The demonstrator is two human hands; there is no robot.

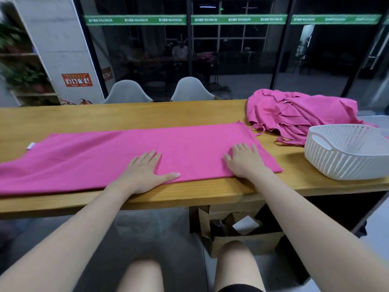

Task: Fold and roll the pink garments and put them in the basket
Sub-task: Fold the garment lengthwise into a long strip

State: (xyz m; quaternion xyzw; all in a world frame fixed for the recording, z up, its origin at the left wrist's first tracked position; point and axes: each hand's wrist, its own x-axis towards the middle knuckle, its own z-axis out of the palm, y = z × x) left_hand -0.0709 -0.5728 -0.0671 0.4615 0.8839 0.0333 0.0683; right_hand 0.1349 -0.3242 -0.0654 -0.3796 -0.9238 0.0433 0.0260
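A smooth pink garment [130,157] lay folded flat in a long strip along the wooden tabletop [84,118]. The left hand [145,173] and right hand [245,163] pressed on it, fingers straight and slightly spread. Just right, a crumpled, perhaps ruffled pink pile [299,114] touched a white perforated plastic basket [345,152].

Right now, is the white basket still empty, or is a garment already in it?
Empty as far as visible: the white basket shows only bare inner wall. Its floor is hidden by the near rim.
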